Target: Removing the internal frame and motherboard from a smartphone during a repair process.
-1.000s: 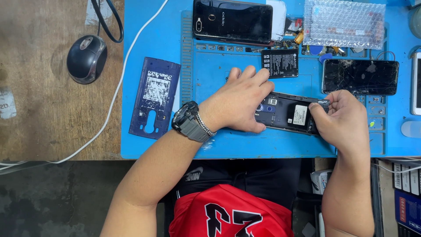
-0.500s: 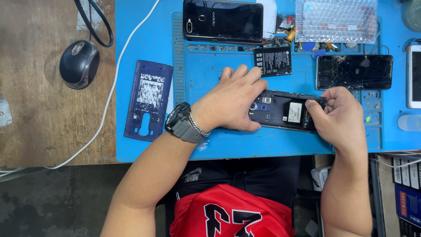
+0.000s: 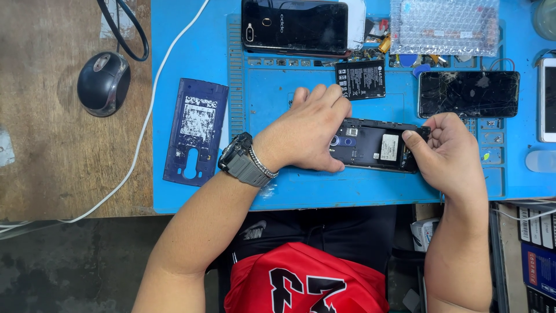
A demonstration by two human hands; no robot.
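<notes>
An opened black phone [image 3: 376, 145] with its back cover off lies on a blue work mat [image 3: 272, 104]. My left hand [image 3: 307, 130], with a grey wristwatch on the wrist, presses down on the phone's left end. At the right end, my right hand [image 3: 449, 153] grips the phone with thumb and fingers. A black battery [image 3: 360, 79] lies just above my left hand. The phone's dark blue back cover [image 3: 196, 131] rests to the left on the blue surface.
A black phone [image 3: 295, 26] lies at the top, a cracked dark phone [image 3: 469, 94] at the right, a bubble-wrap pack [image 3: 445, 26] top right, small parts between them. A black mouse [image 3: 103, 83] and white cable [image 3: 142, 139] sit on the wooden desk at left.
Both hands have stayed on the opened phone. The view has shifted slightly, so everything sits a little further left and higher in the picture.
</notes>
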